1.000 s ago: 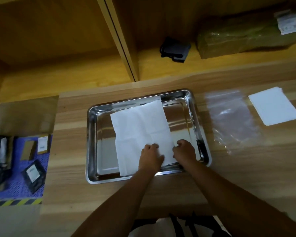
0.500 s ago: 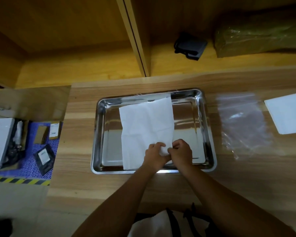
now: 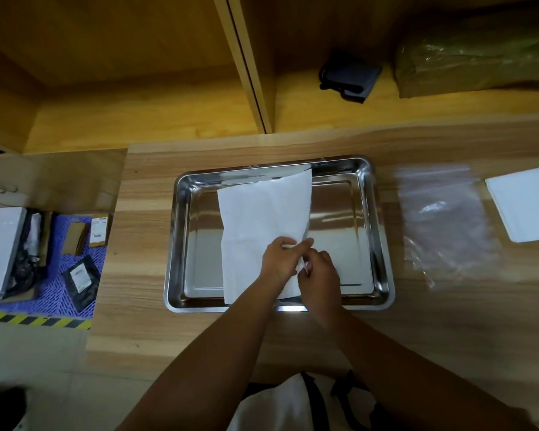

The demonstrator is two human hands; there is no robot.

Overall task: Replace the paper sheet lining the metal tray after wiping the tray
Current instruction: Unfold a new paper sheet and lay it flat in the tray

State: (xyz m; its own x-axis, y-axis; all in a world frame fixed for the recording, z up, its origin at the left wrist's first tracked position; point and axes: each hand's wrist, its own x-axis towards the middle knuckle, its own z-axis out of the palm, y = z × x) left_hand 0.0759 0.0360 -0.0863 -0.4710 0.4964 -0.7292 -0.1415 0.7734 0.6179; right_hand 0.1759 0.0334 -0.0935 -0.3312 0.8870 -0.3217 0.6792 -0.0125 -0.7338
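1. Change: a second ago the two hands lay apart on the near edge of the paper sheet (image 3: 262,219); now the left hand (image 3: 279,259) and right hand (image 3: 319,275) meet at its near right corner, and the right edge of the sheet is lifted and curling where it lay flat.
2. Fingers: both sets are closed in a pinch on the sheet's near right corner, the right fingers (image 3: 305,265) with a fold of paper showing between them.
3. Meaning: the fingers appear to be parting folded layers, so the sheet is probably being opened out to line the tray; lining is begun, not finished.
4. Position: the sheet lies inside the metal tray (image 3: 383,244), left of centre, its far corner leaning on the far rim. The tray sits mid-tabletop (image 3: 448,321), nearer the far edge.
5. Materials: the tray is polished steel, rectangular, with rounded corners and a mirror-bright floor; the sheet is thin, white, creased and limp.
6. Nearby: a clear plastic bag (image 3: 448,222), crinkled and glossy, lies right of the tray; a flat stack of white sheets (image 3: 526,203) lies at the right edge.
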